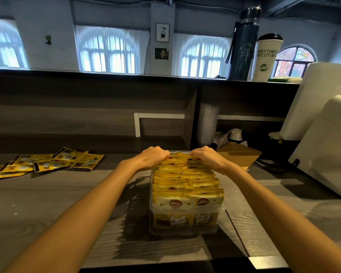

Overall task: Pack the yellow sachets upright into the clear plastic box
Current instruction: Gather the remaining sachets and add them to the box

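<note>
- Two hands meet at the far end of the clear plastic box (185, 210): the left hand (155, 157) and the right hand (207, 157) each curl their fingers over the top edges of the rearmost yellow sachets (185, 180).
- The box stands on the worktop (47, 203), filled with upright sachets in two rows.
- Loose sachets (47, 164) lie flat at the worktop's left.

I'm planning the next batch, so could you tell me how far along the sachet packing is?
Mostly done: the box is nearly full of upright sachets. In hand: the left hand and right hand grip the far sachets' tops. Remaining: a loose pile lies flat on the counter, left of the box.
</note>
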{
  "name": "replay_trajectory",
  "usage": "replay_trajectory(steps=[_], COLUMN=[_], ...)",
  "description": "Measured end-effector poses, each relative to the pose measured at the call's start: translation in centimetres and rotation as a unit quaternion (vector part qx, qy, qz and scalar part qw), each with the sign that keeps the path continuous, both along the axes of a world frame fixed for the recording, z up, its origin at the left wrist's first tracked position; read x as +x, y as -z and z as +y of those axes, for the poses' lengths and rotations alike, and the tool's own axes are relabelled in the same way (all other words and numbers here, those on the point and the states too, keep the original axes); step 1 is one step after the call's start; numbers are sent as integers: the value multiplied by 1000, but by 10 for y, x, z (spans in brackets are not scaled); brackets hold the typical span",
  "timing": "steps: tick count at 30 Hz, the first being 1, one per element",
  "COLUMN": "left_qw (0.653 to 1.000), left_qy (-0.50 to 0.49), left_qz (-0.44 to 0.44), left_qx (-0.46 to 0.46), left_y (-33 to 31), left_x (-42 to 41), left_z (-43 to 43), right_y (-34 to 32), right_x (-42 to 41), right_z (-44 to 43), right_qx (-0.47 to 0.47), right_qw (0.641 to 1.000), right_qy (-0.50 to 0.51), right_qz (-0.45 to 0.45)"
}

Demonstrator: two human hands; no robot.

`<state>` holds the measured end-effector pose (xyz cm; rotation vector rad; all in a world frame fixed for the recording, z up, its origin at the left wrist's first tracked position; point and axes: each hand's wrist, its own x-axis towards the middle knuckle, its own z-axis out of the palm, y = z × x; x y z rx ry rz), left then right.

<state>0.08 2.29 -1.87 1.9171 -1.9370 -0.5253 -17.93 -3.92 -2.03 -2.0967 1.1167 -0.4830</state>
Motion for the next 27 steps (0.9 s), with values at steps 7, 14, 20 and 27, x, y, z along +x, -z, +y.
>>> replay_trajectory(steps=[7, 14, 20, 27], left_qw=[997, 984, 959, 925], left_qy=[-18, -104, -232, -362], left_qz=[-16, 41, -40, -40], left_qx=[-67, -139, -158, -110], left_y=[-14, -28, -25, 41], left_x=[-4, 22, 68, 148], left_z=[17, 44, 85, 132], right_y=[-11, -32, -34, 17], right_x=[9, 49, 124, 205], right_z=[12, 52, 100, 126], right_qx=[-80, -256, -301, -187], right_qw=[996, 965, 953, 973], right_qy=[32, 59, -23, -88], right_qz=[11, 16, 29, 106])
